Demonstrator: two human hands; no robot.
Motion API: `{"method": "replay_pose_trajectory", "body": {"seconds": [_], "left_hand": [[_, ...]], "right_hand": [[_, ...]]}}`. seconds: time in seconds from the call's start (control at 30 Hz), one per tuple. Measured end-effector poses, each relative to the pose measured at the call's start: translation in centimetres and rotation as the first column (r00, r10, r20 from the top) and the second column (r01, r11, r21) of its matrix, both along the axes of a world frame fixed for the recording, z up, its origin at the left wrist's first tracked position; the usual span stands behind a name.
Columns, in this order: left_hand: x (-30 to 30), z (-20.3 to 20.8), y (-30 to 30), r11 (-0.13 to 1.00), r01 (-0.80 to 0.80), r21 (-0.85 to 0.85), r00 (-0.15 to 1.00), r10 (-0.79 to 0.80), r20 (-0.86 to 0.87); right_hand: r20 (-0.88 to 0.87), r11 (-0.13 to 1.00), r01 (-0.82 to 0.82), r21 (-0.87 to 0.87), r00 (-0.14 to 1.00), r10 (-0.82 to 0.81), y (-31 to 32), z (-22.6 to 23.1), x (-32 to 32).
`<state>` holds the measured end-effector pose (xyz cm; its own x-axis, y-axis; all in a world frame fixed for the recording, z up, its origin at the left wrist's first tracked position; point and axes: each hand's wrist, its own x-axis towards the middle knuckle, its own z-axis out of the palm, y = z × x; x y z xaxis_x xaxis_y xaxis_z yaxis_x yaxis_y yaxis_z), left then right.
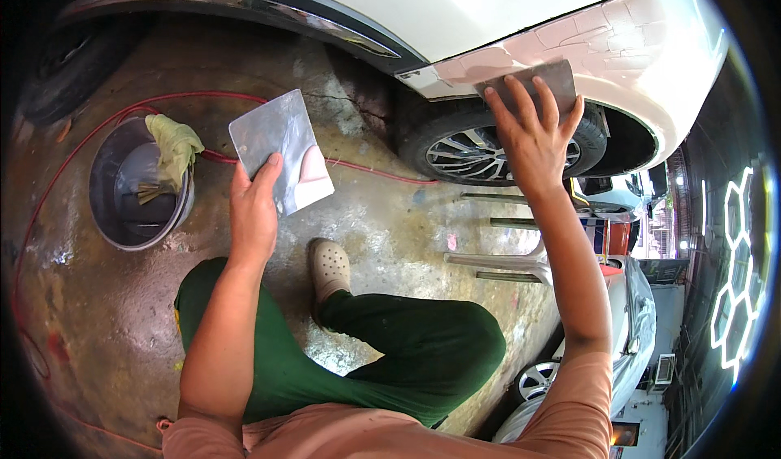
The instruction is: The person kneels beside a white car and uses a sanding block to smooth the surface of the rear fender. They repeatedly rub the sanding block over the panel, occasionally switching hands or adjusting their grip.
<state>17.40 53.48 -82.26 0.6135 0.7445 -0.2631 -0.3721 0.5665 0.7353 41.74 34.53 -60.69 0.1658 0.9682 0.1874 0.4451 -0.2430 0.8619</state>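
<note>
My left hand (pixel 255 219) grips a flat metal plate (pixel 272 133) by its near left edge, thumb on top. A smooth pale pink lump of what looks like body filler (pixel 312 171) sits at the plate's right corner. Over the wheel arch, my right hand (pixel 533 137) has its fingers spread across a dark grey flat spreader (pixel 560 78) laid against the white car's fender (pixel 687 60). Pinkish filler (pixel 582 36) with uneven, crack-like edges covers the panel above and right of the spreader. What the right thumb does behind the spreader is partly hidden.
Under the arch is a wheel (pixel 476 151). On the left stands a grey bucket (pixel 102 203) with a yellowish cloth (pixel 173 146) over its rim. A red hose (pixel 57 186) curves along the wet floor. A light plastic chair (pixel 508 261) and a covered car (pixel 639 316) are at right.
</note>
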Motion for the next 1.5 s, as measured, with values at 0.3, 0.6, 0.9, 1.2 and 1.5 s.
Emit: {"method": "replay_pose_trajectory", "body": {"seconds": [0.3,0.6,0.9,1.2,1.5], "left_hand": [[0.0,0.0,-0.2,1.0,0.002,-0.012,1.0,-0.002,0.007],[0.2,-1.2,-0.1,0.999,0.051,0.011,0.999,-0.051,-0.009],[0.3,-0.6,-0.1,1.0,0.008,-0.008,1.0,-0.008,0.001],[0.5,-0.2,-0.3,0.999,0.004,-0.035,1.0,-0.004,-0.017],[0.9,-0.1,-0.8,0.998,0.038,-0.047,0.999,-0.039,-0.032]], "right_hand": [[-0.037,0.995,-0.089,0.048,0.995,0.091,3.0,2.1,-2.1],[-0.068,0.996,-0.075,0.056,0.995,0.079,1.0,1.8,-0.2],[-0.023,0.995,-0.084,0.052,0.996,0.085,1.8,1.0,-0.8],[-0.058,0.991,-0.043,0.126,0.997,0.051,-1.4,-0.3,-0.1],[-0.071,0.979,-0.045,0.198,0.996,0.06,-3.1,-1.3,2.2]]}}
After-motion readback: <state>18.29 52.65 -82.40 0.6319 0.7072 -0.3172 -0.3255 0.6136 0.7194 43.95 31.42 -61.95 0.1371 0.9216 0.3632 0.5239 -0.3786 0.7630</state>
